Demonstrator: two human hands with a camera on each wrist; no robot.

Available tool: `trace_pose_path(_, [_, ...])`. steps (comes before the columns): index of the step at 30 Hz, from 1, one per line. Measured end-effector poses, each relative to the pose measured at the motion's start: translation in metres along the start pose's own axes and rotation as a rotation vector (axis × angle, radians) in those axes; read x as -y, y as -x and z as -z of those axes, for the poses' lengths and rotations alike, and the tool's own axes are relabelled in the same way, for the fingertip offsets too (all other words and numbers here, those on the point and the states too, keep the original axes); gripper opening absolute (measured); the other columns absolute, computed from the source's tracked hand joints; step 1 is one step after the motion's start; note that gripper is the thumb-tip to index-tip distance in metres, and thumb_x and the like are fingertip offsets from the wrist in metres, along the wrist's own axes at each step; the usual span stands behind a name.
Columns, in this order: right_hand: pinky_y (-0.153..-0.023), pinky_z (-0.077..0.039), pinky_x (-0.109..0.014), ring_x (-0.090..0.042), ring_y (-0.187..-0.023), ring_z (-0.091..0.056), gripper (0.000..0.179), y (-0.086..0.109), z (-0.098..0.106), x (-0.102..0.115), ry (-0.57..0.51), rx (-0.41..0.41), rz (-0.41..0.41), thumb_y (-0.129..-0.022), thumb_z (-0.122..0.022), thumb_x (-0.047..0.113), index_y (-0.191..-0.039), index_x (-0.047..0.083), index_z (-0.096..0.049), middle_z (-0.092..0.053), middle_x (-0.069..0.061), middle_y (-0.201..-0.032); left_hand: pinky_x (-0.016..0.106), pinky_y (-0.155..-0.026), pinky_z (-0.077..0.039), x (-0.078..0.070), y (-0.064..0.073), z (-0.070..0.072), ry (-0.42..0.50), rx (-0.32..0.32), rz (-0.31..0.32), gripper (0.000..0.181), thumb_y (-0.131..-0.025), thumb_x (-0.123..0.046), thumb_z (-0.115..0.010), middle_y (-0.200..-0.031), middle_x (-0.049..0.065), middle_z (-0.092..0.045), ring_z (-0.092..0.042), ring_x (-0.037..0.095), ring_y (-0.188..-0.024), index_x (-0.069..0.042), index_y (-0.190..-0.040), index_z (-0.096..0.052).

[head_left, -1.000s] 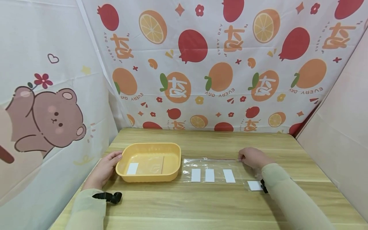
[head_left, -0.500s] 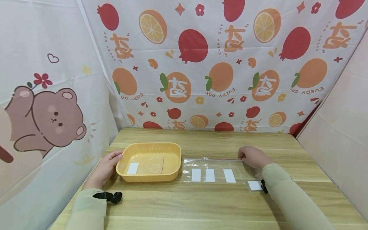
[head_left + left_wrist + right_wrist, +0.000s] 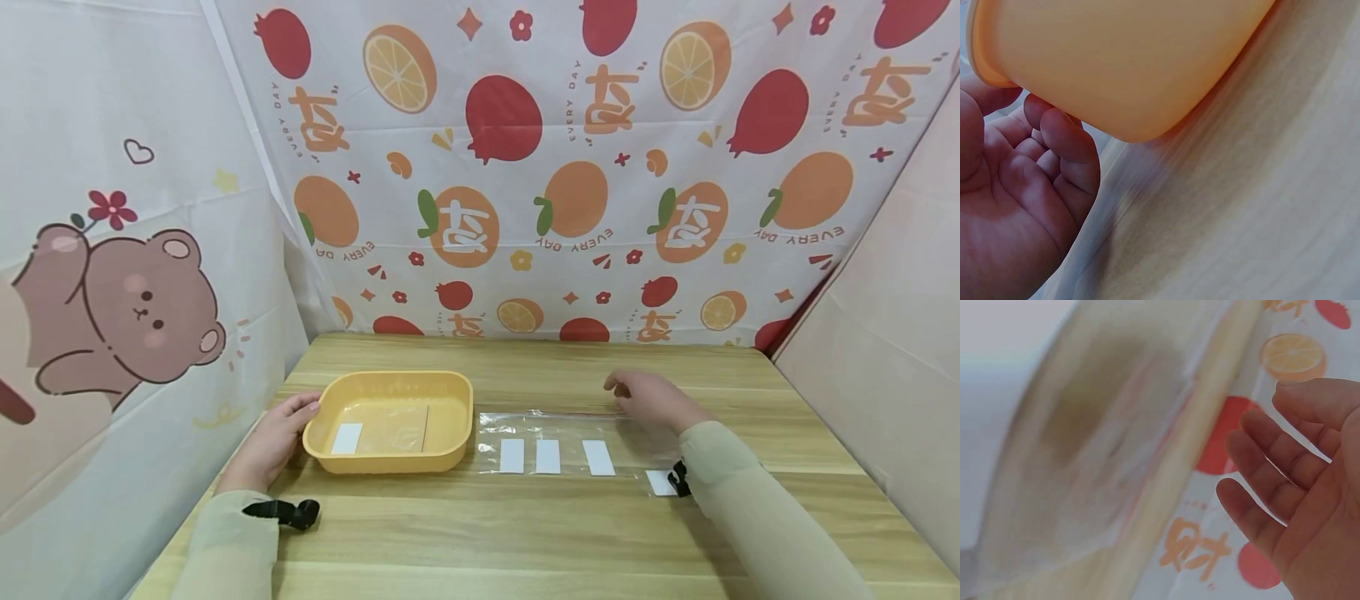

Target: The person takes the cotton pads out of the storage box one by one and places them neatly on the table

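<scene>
My left hand (image 3: 275, 437) holds the left end of a yellow plastic basin (image 3: 397, 464). In the left wrist view the curled fingertips (image 3: 1066, 134) meet the basin's outer wall just under its rim. A clear zip bag with a white label (image 3: 346, 438) lies inside. Right of the basin, several clear zip bags (image 3: 491, 427) with white labels lie overlapped in a row. Over the right end of that row hovers my right hand (image 3: 652, 400), its fingers loosely bent and nothing between them. The right forearm partly covers the rightmost white label (image 3: 660, 482).
A wood-grain table (image 3: 480, 533) carries everything. Behind it hangs a fruit-print curtain (image 3: 517, 208), and a bear-print curtain (image 3: 247, 208) closes the left side. Black wrist straps (image 3: 281, 513) sit on the sleeves.
The right hand has come off the bags, moving slightly up and left, and its fingers have loosened. The left hand, basin and bags stay put.
</scene>
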State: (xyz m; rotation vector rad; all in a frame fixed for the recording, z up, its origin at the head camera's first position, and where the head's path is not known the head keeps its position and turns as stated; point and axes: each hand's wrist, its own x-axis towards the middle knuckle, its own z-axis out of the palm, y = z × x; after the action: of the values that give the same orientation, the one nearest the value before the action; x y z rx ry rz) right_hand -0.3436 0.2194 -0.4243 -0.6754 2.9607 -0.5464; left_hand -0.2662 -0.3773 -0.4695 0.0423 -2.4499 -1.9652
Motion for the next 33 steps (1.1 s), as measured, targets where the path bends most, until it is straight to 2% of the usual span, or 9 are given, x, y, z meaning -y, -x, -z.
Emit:
trace_pose_path(4, [-0.088, -0.052, -0.047, -0.022, -0.096, -0.063, 0.030, -0.001, 0.006, 0.018, -0.018, -0.010, 0.024, -0.095, -0.063, 0.008, -0.124, 0.004, -0.065, -0.068, -0.006, -0.104, 0.025, -0.082, -0.055, -0.002, 0.002, -0.002, -0.002, -0.002, -0.013, 0.058, -0.110, -0.032, -0.045, -0.137, 0.022, -0.051, -0.061, 0.005, -0.101, 0.012, -0.147, -0.035])
trace_pose_path(10, [-0.087, -0.053, -0.046, -0.021, -0.098, -0.064, 0.035, 0.001, 0.014, 0.044, -0.047, -0.019, 0.011, -0.096, -0.065, 0.015, -0.129, 0.006, -0.063, -0.068, -0.003, -0.107, 0.026, -0.081, -0.055, -0.002, 0.002, -0.002, 0.015, -0.002, -0.029, 0.057, -0.110, -0.030, -0.046, -0.129, 0.014, -0.057, -0.062, 0.006, -0.100, 0.014, -0.146, -0.036])
trace_pose_path(14, [-0.089, -0.053, -0.044, -0.020, -0.103, -0.064, 0.037, 0.001, 0.017, 0.060, -0.086, -0.014, 0.012, -0.098, -0.064, 0.021, -0.133, 0.010, -0.062, -0.068, 0.000, -0.110, 0.026, -0.082, -0.055, 0.000, 0.001, -0.001, 0.012, -0.002, -0.028, 0.058, -0.110, -0.031, -0.046, -0.132, 0.018, -0.054, -0.062, 0.006, -0.100, 0.013, -0.146, -0.036])
trace_pose_path(18, [-0.089, -0.053, -0.042, -0.020, -0.105, -0.064, 0.039, 0.000, 0.019, 0.076, -0.168, -0.004, 0.039, -0.099, -0.065, 0.024, -0.135, 0.010, -0.061, -0.068, 0.000, -0.113, 0.025, -0.081, -0.055, 0.001, 0.001, 0.000, 0.004, -0.003, -0.025, 0.059, -0.110, -0.032, -0.046, -0.134, 0.020, -0.052, -0.062, 0.005, -0.100, 0.012, -0.146, -0.036])
trace_pose_path(21, [-0.090, -0.053, -0.042, -0.020, -0.108, -0.063, 0.041, 0.001, 0.017, 0.088, -0.232, -0.001, 0.071, -0.099, -0.064, 0.024, -0.138, 0.010, -0.059, -0.068, -0.001, -0.117, 0.025, -0.081, -0.055, 0.000, 0.002, -0.001, 0.010, -0.003, -0.027, 0.058, -0.110, -0.031, -0.046, -0.130, 0.016, -0.055, -0.062, 0.005, -0.100, 0.013, -0.146, -0.036])
trace_pose_path(25, [-0.094, -0.052, -0.043, -0.020, -0.114, -0.062, 0.045, 0.002, 0.012, 0.104, -0.334, 0.015, 0.101, -0.100, -0.064, 0.027, -0.142, 0.011, -0.056, -0.067, 0.000, -0.121, 0.025, -0.081, -0.055, -0.001, 0.003, -0.001, 0.016, 0.000, -0.028, 0.057, -0.110, -0.030, -0.045, -0.127, 0.012, -0.057, -0.062, 0.005, -0.099, 0.014, -0.145, -0.035])
trace_pose_path(33, [-0.098, -0.050, -0.044, -0.020, -0.118, -0.060, 0.048, -0.004, -0.002, 0.136, -0.481, 0.045, 0.121, -0.101, -0.064, 0.027, -0.144, 0.009, -0.055, -0.068, 0.003, -0.120, 0.026, -0.080, -0.055, -0.001, 0.002, 0.000, 0.010, -0.001, -0.015, 0.058, -0.110, -0.032, -0.046, -0.130, 0.016, -0.056, -0.062, 0.006, -0.100, 0.012, -0.146, -0.036])
